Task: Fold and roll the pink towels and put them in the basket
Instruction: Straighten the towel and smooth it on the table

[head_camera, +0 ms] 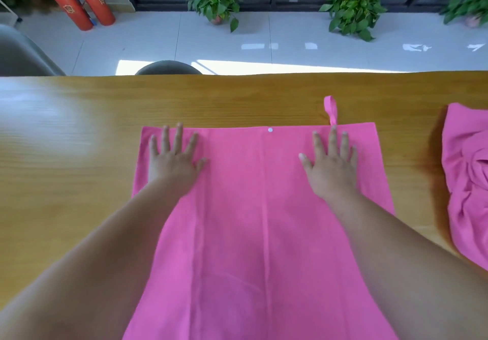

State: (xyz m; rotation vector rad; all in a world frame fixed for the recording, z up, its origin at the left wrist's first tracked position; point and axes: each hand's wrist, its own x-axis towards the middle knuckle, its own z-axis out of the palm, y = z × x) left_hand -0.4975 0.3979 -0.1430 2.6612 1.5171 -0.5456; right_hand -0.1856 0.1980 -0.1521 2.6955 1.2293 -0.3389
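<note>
Wooden worktop (79,181) fills the middle of the frame, tiled floor and potted plants beyond it. On it a pink towel (264,220) lies spread flat, running from centre down to the bottom edge, its loop (331,109) poking off the far hem at upper right. Both hands lie on it palm-down, fingers straight and spread: left hand (173,161) near the far left corner, right hand (331,168) near the loop. Smoothing looks like the step; I'd press outward evenly so the lengthwise creases flatten before folding. A second towel (467,181) sits crumpled at the right edge. No basket shows.
</note>
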